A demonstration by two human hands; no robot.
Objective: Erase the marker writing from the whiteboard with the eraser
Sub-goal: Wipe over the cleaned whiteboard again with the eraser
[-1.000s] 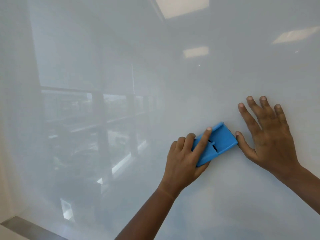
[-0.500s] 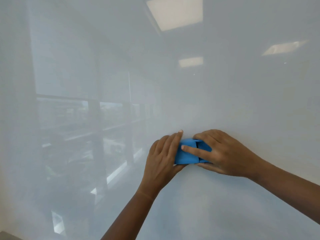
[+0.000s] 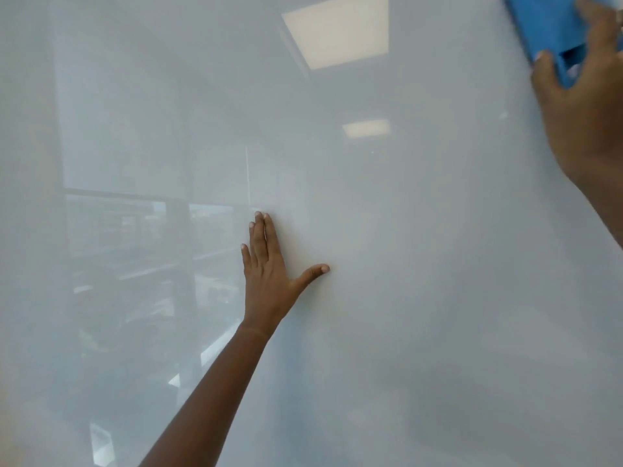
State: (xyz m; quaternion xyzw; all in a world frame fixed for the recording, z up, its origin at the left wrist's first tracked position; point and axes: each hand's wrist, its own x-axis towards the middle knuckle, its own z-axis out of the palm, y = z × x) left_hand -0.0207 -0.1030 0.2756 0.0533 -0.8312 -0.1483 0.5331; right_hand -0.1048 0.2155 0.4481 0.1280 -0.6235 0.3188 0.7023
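Whiteboard [image 3: 421, 298]: glossy white surface filling the whole view; ceiling lights and a window frame are mirrored in it. No marker writing can be made out on the visible part.

Left forearm [image 3: 215, 385]: extended up from the lower edge toward the middle of the board.

Right hand [image 3: 586, 106]: seen at the upper right, partly cut by the frame edge; it is closed around the eraser, thumb on the lower edge, fingers over the far side, which is blurred.

Left hand [image 3: 269, 274]: laid flat and open against the board near its middle, fingers together, thumb spread; nothing is held.

Eraser [image 3: 553, 25]: blue plastic block in the top right corner, pressed toward the board and well apart from the left hand; a recessed slot is visible in its back.

Handling, as judged: the eraser is taken to be light and rigid, with a soft wiping face hidden against the board. It is best gripped across its two long edges. Slipping on the smooth board is likely unless pressure is applied evenly.
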